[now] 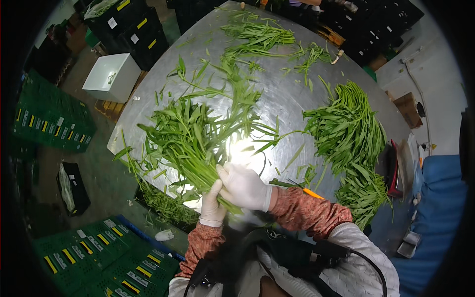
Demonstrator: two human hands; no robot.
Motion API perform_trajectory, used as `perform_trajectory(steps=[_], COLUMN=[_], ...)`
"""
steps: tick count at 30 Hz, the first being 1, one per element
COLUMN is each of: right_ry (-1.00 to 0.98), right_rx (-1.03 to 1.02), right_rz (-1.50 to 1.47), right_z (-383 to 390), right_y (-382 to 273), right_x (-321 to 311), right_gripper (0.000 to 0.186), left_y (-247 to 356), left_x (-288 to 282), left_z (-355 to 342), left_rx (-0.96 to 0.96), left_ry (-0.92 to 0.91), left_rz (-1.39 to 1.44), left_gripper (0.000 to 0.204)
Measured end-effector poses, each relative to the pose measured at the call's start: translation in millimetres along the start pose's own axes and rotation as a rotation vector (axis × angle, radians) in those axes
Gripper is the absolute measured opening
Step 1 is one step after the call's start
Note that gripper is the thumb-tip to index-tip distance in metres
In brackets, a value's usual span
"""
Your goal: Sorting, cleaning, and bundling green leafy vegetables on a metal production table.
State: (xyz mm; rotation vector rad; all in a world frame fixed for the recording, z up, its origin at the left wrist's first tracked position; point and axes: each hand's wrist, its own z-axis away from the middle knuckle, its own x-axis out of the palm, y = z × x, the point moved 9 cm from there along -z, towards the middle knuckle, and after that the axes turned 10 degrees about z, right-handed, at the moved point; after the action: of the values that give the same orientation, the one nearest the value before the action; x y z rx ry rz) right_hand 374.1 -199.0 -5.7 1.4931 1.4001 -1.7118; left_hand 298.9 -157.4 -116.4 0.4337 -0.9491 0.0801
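Observation:
A bunch of water spinach (185, 141) is held at a slant over the near edge of the metal table, its leaves pointing up and left. My left hand (212, 207), in a white glove, is wrapped round the lower stems. Close above it, my right hand (246, 187), gloved too, is closed on the same stems; its fingertips are partly hidden. The cut stem ends stick out below both hands, blurred. To the right of my right hand lies a knife with an orange handle (312, 193), partly covered by my sleeve.
Bundles of greens lie on the metal table (292, 166) at right (346, 128) and far (262, 34), with loose stalks between. A crate of trimmings (168, 205) stands below the near left edge. Green crates (54, 114) are stacked at left, near a white tub (113, 74).

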Motion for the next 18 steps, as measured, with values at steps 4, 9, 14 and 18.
perform_trajectory(steps=[4, 9, 14, 18], right_ry=[0.042, -0.092, -0.151, -0.23], right_rx=[-0.22, -0.271, 0.163, 0.231], right_rz=[0.153, -0.28, 0.001, 0.102], right_z=[5, -19, -61, -61], right_y=[-15, 9, 98, 131], right_x=[-16, -28, 11, 62], right_gripper=[0.075, 0.054, 0.036, 0.034], left_y=[1, 21, 71, 92], left_x=[-8, -10, 53, 69], left_z=[2, 2, 20, 26], left_rx=[-0.097, -0.031, 0.287, 0.363], left_ry=[0.011, -0.028, -0.183, -0.252], left_rz=[0.055, -0.059, -0.184, -0.228], left_gripper=[0.046, 0.032, 0.029, 0.033])
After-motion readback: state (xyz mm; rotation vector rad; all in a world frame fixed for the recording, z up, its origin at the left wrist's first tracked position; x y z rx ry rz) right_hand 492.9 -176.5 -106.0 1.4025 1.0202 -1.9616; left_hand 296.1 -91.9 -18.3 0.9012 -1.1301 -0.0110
